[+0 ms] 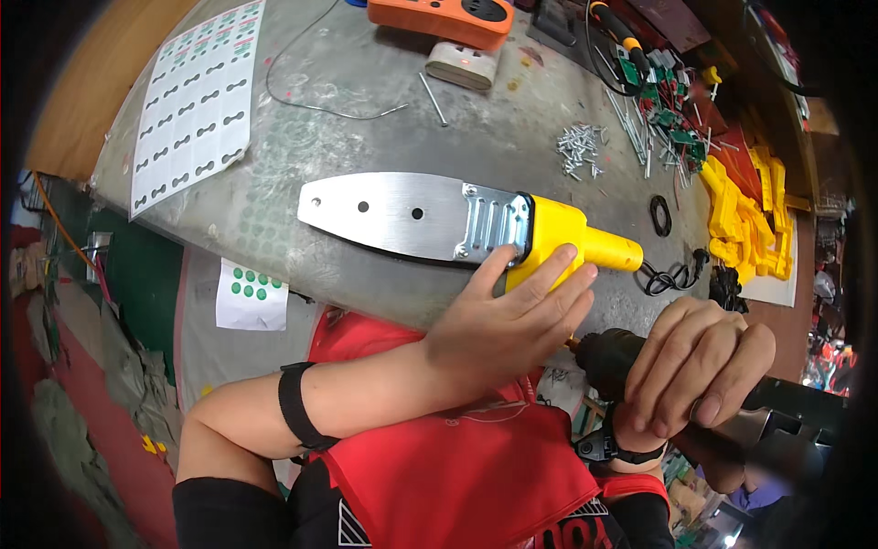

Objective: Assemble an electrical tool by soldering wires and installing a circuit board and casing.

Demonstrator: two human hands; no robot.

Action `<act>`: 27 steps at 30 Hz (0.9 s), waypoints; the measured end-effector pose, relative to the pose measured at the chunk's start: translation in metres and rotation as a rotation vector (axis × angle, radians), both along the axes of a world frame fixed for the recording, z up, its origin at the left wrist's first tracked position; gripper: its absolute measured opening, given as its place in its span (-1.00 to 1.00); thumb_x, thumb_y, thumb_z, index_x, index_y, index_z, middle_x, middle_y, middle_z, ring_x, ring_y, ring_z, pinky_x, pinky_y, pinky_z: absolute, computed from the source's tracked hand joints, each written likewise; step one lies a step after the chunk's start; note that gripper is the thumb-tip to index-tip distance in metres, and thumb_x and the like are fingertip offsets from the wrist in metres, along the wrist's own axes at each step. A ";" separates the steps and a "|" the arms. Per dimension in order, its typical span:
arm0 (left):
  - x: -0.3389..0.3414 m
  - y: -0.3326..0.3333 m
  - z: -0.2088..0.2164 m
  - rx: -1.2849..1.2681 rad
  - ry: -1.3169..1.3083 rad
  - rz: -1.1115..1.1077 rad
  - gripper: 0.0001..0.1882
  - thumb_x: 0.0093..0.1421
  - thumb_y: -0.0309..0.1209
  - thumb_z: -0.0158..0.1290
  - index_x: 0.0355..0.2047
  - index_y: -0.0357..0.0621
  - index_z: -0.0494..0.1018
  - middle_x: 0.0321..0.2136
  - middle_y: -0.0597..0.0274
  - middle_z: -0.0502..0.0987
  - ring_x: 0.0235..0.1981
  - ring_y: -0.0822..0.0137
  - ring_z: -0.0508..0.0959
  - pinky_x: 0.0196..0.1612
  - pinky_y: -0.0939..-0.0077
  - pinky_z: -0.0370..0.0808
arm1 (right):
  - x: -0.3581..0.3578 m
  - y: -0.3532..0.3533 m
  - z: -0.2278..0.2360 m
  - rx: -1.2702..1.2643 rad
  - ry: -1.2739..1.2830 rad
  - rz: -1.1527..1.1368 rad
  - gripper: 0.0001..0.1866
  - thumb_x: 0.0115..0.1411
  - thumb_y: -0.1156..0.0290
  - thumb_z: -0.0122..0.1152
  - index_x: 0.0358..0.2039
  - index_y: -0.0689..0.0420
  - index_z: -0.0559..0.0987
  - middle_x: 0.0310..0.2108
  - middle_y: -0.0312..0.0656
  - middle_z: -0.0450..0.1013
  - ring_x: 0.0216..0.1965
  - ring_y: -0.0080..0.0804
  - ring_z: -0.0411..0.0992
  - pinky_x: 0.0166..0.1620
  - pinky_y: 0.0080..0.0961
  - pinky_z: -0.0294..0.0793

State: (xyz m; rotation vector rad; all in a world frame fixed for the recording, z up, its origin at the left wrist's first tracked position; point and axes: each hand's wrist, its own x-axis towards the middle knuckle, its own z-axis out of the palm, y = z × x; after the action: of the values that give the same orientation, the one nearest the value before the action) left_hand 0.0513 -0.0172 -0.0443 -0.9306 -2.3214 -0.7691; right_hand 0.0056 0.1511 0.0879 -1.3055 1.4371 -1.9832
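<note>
A pipe welding iron (384,220) lies across the front of the workbench, its flat silver plate to the left. Round holes mark the plate, and a ribbed metal bracket (495,226) joins it to the yellow plastic housing and handle (611,247). My left hand (508,316) is laid over the housing, fingers pressed on its near side and one fingertip by the bracket; the thumb is hidden. Lower right, my right hand (700,366) wraps round a dark power screwdriver (611,361). Its bit points left, just apart from my left hand. The tool's rear is partly hidden and blurred.
Loose screws (580,151) lie beyond the iron, with one long screw (433,99) apart. Yellow plastic housings (752,220), wired circuit boards (681,137) and a coiled black cord (672,276) crowd the right. A sticker sheet (197,101) hangs over the left edge; an orange device (444,20) stands behind.
</note>
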 end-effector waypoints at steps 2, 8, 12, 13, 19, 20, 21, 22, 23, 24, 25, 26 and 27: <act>0.000 -0.001 0.000 -0.009 -0.006 0.006 -0.60 0.17 -0.24 0.07 0.03 0.03 0.41 0.17 0.39 0.39 0.24 0.33 0.32 0.08 0.10 0.32 | 0.001 0.001 0.000 0.016 -0.019 -0.035 -0.86 0.23 0.45 0.22 -0.32 0.24 0.47 -0.52 -0.05 0.54 -0.54 -0.17 0.55 -0.47 -0.34 0.60; -0.002 -0.001 0.006 -0.011 -0.022 -0.011 -0.56 0.13 -0.22 0.11 0.04 0.03 0.40 0.18 0.39 0.38 0.25 0.33 0.32 0.09 0.10 0.31 | 0.037 -0.012 -0.008 0.017 0.046 -0.516 -0.42 0.00 0.04 0.48 -0.21 0.10 0.33 -0.55 -0.27 0.49 -0.58 -0.39 0.52 -0.52 -0.53 0.51; -0.004 -0.004 0.006 -0.036 -0.068 -0.026 -0.42 0.01 -0.14 0.22 0.06 0.06 0.41 0.19 0.39 0.37 0.25 0.32 0.32 0.09 0.12 0.31 | 0.027 -0.006 0.018 0.069 0.072 -0.364 -0.85 0.29 0.41 0.12 -0.21 0.21 0.42 -0.58 -0.10 0.51 -0.63 -0.16 0.51 -0.53 -0.33 0.55; -0.004 -0.005 0.008 -0.040 -0.062 -0.027 -0.42 0.01 -0.14 0.22 0.06 0.06 0.41 0.19 0.39 0.37 0.25 0.32 0.32 0.09 0.12 0.31 | 0.029 0.006 0.029 0.015 0.090 -0.341 -0.82 0.30 0.49 0.04 -0.11 0.27 0.39 -0.53 -0.09 0.53 -0.53 -0.21 0.56 -0.48 -0.30 0.60; -0.014 -0.039 0.043 -0.056 -0.299 -0.186 -0.34 -0.03 -0.19 0.24 0.13 -0.01 0.39 0.21 0.23 0.36 0.23 0.27 0.37 0.10 0.17 0.31 | 0.042 0.045 0.040 -0.354 -0.106 -0.751 -0.48 0.00 0.35 0.44 -0.14 0.13 0.30 -0.47 -0.32 0.33 -0.55 -0.51 0.36 -0.30 -0.52 0.26; -0.021 -0.050 0.041 -0.045 -0.226 -0.181 -0.32 -0.02 -0.24 0.25 0.14 -0.11 0.37 0.17 0.11 0.39 0.21 0.19 0.38 0.12 0.19 0.31 | 0.042 0.056 0.037 -0.298 -0.165 -0.761 -0.49 0.03 0.33 0.41 -0.14 0.13 0.28 -0.46 -0.31 0.33 -0.55 -0.51 0.35 -0.29 -0.51 0.26; -0.030 -0.062 0.043 -0.056 -0.228 -0.181 -0.32 -0.02 -0.24 0.25 0.14 -0.11 0.37 0.17 0.11 0.39 0.21 0.19 0.38 0.12 0.19 0.31 | 0.041 0.069 0.032 -0.244 -0.230 -0.762 -0.50 0.06 0.30 0.38 -0.14 0.13 0.27 -0.45 -0.30 0.34 -0.54 -0.50 0.35 -0.28 -0.51 0.27; -0.041 -0.071 0.046 -0.033 -0.263 -0.140 -0.30 -0.04 -0.25 0.28 0.13 -0.15 0.36 0.14 0.09 0.41 0.20 0.15 0.39 0.13 0.18 0.31 | 0.045 0.080 0.025 -0.254 -0.266 -0.796 -0.52 0.12 0.24 0.31 -0.12 0.15 0.25 -0.45 -0.28 0.30 -0.53 -0.49 0.32 -0.27 -0.50 0.26; -0.051 -0.075 0.049 -0.011 -0.299 -0.099 -0.28 -0.07 -0.25 0.31 0.12 -0.18 0.36 0.12 0.07 0.43 0.19 0.11 0.39 0.13 0.17 0.31 | 0.046 0.091 0.017 -0.274 -0.291 -0.803 -0.53 0.17 0.24 0.23 -0.06 0.18 0.24 -0.44 -0.26 0.25 -0.50 -0.51 0.27 -0.27 -0.51 0.23; -0.058 -0.076 0.050 -0.023 -0.304 -0.100 -0.28 -0.07 -0.25 0.31 0.12 -0.18 0.36 0.12 0.07 0.43 0.19 0.11 0.39 0.13 0.17 0.31 | 0.047 0.101 0.012 -0.316 -0.333 -0.816 -0.54 0.20 0.25 0.20 -0.04 0.21 0.24 -0.44 -0.26 0.22 -0.49 -0.52 0.25 -0.27 -0.51 0.23; -0.063 -0.076 0.051 -0.011 -0.367 -0.128 -0.26 -0.09 -0.26 0.33 0.11 -0.20 0.36 0.10 0.05 0.43 0.16 0.06 0.41 0.13 0.17 0.31 | 0.048 0.110 0.007 -0.358 -0.374 -0.831 -0.54 0.23 0.25 0.16 -0.02 0.24 0.24 -0.43 -0.26 0.19 -0.47 -0.52 0.22 -0.26 -0.51 0.22; -0.068 -0.075 0.052 0.002 -0.430 -0.156 -0.25 -0.12 -0.26 0.35 0.10 -0.21 0.37 0.08 0.02 0.44 0.12 0.01 0.43 0.13 0.17 0.32 | 0.048 0.118 0.003 -0.423 -0.413 -0.811 -0.54 0.25 0.27 0.12 0.01 0.28 0.24 -0.42 -0.26 0.16 -0.45 -0.53 0.18 -0.26 -0.50 0.21; -0.073 -0.073 0.053 -0.009 -0.435 -0.161 -0.25 -0.12 -0.26 0.35 0.10 -0.21 0.37 0.08 0.02 0.44 0.12 0.01 0.43 0.13 0.17 0.32 | 0.046 0.124 0.001 -0.492 -0.471 -0.815 -0.55 0.25 0.28 0.12 -0.01 0.29 0.26 -0.42 -0.26 0.15 -0.44 -0.53 0.18 -0.22 -0.49 0.24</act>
State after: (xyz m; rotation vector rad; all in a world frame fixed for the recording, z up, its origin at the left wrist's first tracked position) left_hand -0.0218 -0.0900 0.0084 -1.0479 -2.6400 -1.1223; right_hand 0.0511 0.2747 0.0885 -0.2910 1.3974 -3.0444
